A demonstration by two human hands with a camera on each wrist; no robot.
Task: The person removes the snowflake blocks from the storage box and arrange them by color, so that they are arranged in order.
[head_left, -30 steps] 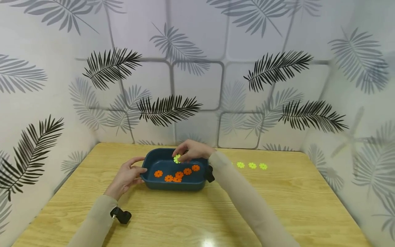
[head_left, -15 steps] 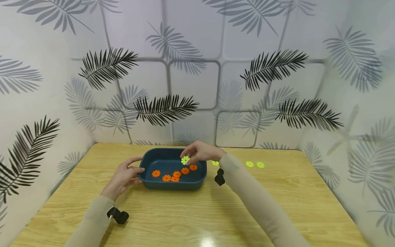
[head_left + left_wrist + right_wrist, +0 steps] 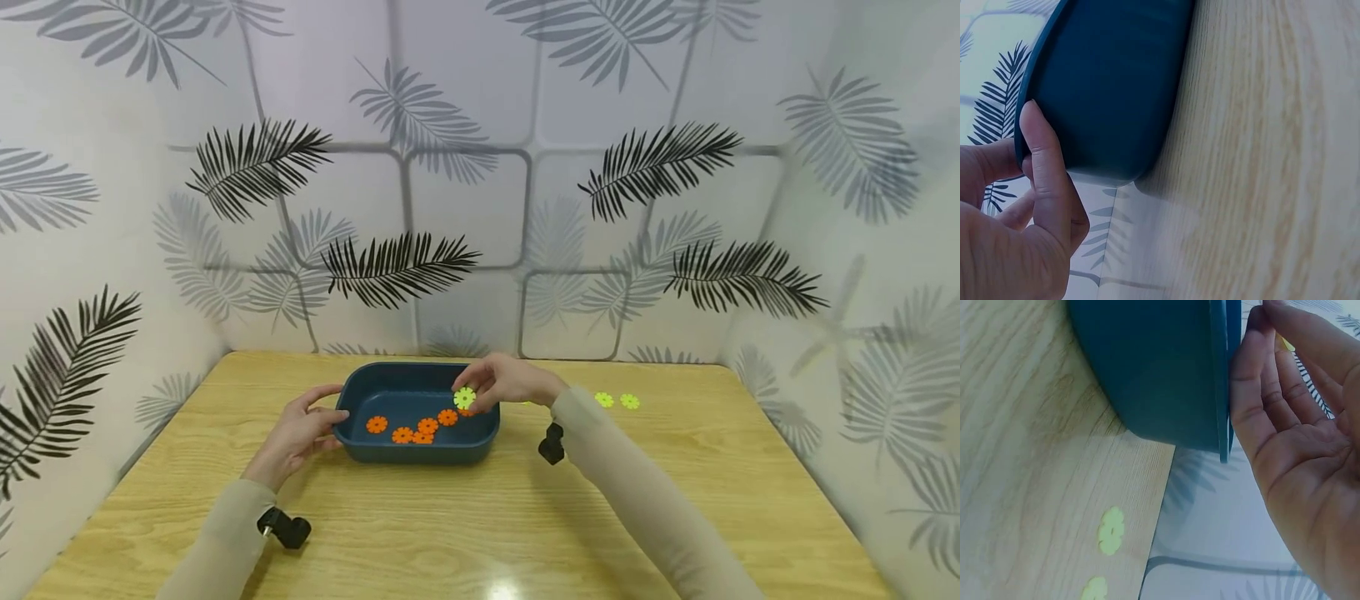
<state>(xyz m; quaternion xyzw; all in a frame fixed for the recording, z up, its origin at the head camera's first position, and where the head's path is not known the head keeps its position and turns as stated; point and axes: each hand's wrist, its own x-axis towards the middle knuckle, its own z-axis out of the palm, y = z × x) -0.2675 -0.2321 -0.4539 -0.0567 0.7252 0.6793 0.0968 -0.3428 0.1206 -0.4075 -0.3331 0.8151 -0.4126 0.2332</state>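
A dark blue rectangular tub [image 3: 420, 454] with rounded corners stands on the wooden table. My left hand [image 3: 294, 435] grips its left rim, the thumb [image 3: 1044, 147] on the outer wall and the other fingers behind the edge. Over the tub's right end, my right hand [image 3: 513, 382] pinches a yellow flower-shaped disc [image 3: 464, 398] between thumb and fingers. Inside the tub lie several orange discs [image 3: 377, 424] of the same notched shape, one partly covered by the right hand. In the right wrist view only a sliver of the held disc [image 3: 1286, 344] shows.
More yellow discs [image 3: 603, 400] lie in a row on the table right of the tub, part of the row hidden behind the right wrist. A wall with a leaf pattern [image 3: 405, 267] rises right behind the table's back edge.
My right hand has moved rightward over the tub with the yellow disc, from near its middle to its right end. The left hand keeps its hold on the rim; the view has shifted slightly.
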